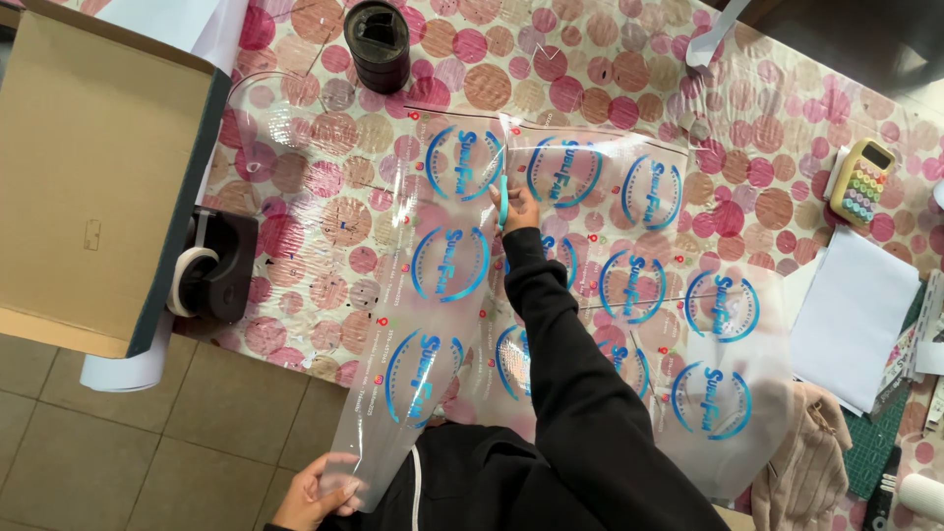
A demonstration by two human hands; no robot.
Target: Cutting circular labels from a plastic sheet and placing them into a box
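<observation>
Clear blue-oval-printed film (433,295): left hand (320,492) grips its end; right hand (518,209) seemingly clasps teal cutter (502,200).

The table (787,118) wears a cloth of pink, magenta and tan circles, and over it lies a clear film sheet (629,285) printed with blue ring-shaped logos and small red dots. A plain brown cardboard box (93,167) sits beside a black tape dispenser (218,265) with a white roll. The calculator (861,181) is pale yellow with pastel keys; the sleeve (575,374) is black.
</observation>
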